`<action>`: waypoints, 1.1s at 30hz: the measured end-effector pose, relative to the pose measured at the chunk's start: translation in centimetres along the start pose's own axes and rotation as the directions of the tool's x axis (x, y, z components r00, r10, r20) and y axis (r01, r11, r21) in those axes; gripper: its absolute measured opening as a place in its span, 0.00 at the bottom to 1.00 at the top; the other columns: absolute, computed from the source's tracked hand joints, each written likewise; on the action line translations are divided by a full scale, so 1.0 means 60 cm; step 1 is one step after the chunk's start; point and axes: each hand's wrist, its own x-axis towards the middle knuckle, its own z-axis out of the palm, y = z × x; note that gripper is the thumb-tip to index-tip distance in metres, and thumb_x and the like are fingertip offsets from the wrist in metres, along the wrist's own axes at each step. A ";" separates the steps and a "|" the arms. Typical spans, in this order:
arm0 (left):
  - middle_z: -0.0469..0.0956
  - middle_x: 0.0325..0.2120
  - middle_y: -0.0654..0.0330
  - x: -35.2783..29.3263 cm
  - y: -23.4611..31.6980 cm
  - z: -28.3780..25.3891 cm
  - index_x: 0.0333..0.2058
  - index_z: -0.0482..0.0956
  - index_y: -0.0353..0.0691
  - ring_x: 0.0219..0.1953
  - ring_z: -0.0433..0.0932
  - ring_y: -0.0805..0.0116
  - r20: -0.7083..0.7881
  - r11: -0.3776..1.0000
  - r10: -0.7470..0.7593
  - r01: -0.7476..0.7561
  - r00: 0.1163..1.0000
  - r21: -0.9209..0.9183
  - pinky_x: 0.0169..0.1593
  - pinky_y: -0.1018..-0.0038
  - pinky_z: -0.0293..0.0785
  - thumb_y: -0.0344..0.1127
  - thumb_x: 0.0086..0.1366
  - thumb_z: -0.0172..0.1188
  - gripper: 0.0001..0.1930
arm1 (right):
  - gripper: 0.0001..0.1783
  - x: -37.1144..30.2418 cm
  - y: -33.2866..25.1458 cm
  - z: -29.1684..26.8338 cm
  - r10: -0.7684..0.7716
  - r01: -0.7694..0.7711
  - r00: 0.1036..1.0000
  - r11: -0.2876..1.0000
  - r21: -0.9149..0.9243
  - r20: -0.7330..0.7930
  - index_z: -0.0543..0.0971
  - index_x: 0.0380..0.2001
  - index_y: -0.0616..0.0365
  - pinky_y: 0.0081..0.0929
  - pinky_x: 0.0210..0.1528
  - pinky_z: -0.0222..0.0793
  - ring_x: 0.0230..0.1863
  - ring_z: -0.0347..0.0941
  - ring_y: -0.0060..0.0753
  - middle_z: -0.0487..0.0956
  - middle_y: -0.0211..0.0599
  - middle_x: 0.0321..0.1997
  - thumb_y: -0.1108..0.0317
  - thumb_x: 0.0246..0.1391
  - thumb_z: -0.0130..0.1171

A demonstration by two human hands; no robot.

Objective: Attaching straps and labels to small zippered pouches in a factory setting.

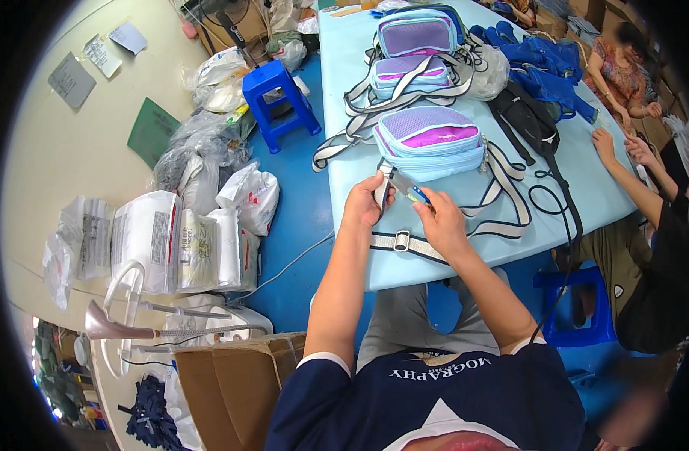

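Pale-blue-and-purple bag [429,135] sits on the counter [350,56], just beyond the hands. Left hand [365,200] pinches a strap end [380,194] near it; right hand [444,222] is closed round a blue-handled tool [419,196], type unclear. The hands are apart but near each other. Bag looks light, soft, lightly padded — prob. best held by its sides; webbing shd bend easily, the slider [401,240] prob. won't. Bag's insides hidden. By the wall, plastic-wrapped packs [143,239] w/ whitish contents; cardboard box [228,387] — can't see in.
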 end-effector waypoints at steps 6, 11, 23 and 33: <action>0.74 0.28 0.58 -0.003 0.000 -0.005 0.36 0.72 0.37 0.29 0.73 0.67 0.092 0.998 0.032 -0.036 0.995 0.043 0.34 0.72 0.71 0.40 0.63 0.53 0.11 | 0.15 0.026 0.012 0.014 0.005 -0.007 1.000 0.996 -0.092 -0.022 0.76 0.40 0.59 0.40 0.30 0.66 0.31 0.73 0.47 0.73 0.41 0.30 0.63 0.50 0.58; 0.75 0.27 0.56 -0.008 0.000 0.001 0.35 0.72 0.33 0.27 0.73 0.67 0.053 0.998 0.049 -0.051 0.997 0.031 0.32 0.73 0.70 0.38 0.63 0.53 0.12 | 0.14 0.029 0.012 0.014 -0.068 0.061 0.996 0.992 -0.109 -0.063 0.77 0.40 0.58 0.33 0.29 0.65 0.26 0.72 0.40 0.73 0.38 0.27 0.66 0.50 0.59; 0.76 0.26 0.56 -0.002 -0.012 0.006 0.34 0.72 0.33 0.25 0.74 0.68 -0.018 0.994 0.093 -0.091 0.996 0.062 0.28 0.76 0.70 0.37 0.62 0.54 0.11 | 0.12 0.027 0.023 -0.004 -0.022 0.024 0.998 0.999 0.024 -0.056 0.77 0.37 0.59 0.33 0.30 0.67 0.28 0.73 0.43 0.76 0.37 0.31 0.68 0.48 0.59; 0.76 0.25 0.59 0.015 0.018 0.010 0.32 0.74 0.34 0.24 0.74 0.72 -0.168 0.944 0.229 -0.177 0.959 0.277 0.26 0.78 0.69 0.37 0.63 0.54 0.10 | 0.13 -0.101 0.072 -0.163 0.044 -0.076 0.937 0.994 -0.078 -0.348 0.76 0.41 0.62 0.24 0.29 0.67 0.27 0.71 0.35 0.75 0.41 0.31 0.74 0.48 0.59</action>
